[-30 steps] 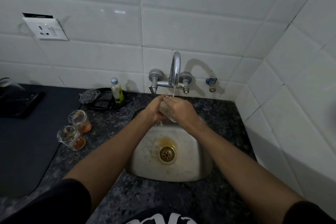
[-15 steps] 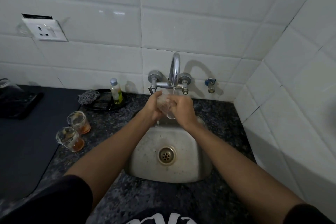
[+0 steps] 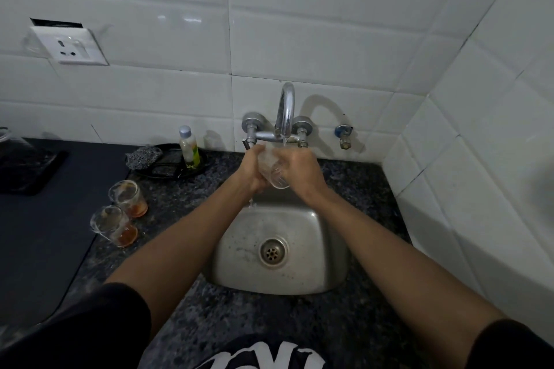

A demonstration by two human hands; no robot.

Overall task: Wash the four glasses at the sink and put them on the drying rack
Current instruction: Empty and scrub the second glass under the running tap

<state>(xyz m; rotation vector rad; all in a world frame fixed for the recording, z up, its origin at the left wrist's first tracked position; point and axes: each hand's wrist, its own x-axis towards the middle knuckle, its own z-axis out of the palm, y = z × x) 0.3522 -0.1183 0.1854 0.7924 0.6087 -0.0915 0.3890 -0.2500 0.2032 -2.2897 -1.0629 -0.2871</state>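
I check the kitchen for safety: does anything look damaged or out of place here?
Yes. The white wall socket left of the chrome tap sits askew, with a dark gap above its plate. Two clear glasses with orange dregs stand unwashed on the counter.

Greys, whites and a little amber

My bench [image 3: 344, 323] is speckled dark grey, the sink [image 3: 239, 257] dull steel, wall tiles [image 3: 329, 39] white; two glasses [image 3: 120, 219] hold amber dregs, and my sleeves [image 3: 90, 329] are black.
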